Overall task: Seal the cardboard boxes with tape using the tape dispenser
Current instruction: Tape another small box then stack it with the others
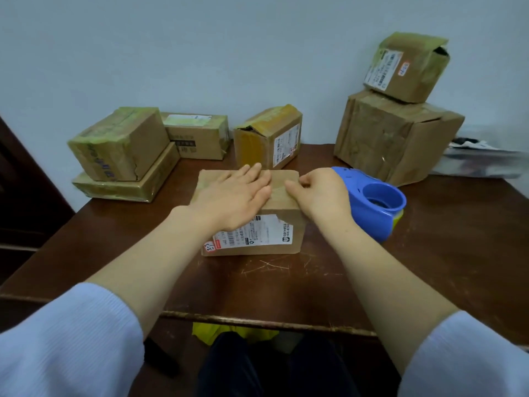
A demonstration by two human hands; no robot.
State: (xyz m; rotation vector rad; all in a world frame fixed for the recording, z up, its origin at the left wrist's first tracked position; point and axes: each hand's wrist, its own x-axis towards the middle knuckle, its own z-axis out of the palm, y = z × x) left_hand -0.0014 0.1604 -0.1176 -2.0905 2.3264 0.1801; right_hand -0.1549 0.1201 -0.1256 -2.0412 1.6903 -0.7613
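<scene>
**Cardboard box being pressed flat before taping**

Left hand (234, 196) is lying open, palm down, on the box (252, 213); right hand (317, 193) is curling, pinching at the top seam, holding nothing visible. Tape dispenser (372, 202) is resting just right of that hand, table (429, 253) open beyond.

1. Cardboard boxes: seven in all.
   - one at frame centre (252, 213)
   - three at upper left: a flat one (126, 181) at the bottom, one (117, 143) on top of it, one (197, 136) behind
   - one at upper centre (269, 136)
   - two stacked at upper right, a large one (395, 138) under a small one (406, 67)
2. Tape dispensers: one, blue (372, 199), right of centre.
3. Hands: two, the left (237, 196) and the right (320, 193).
4. Desks: one (429, 267).
</scene>
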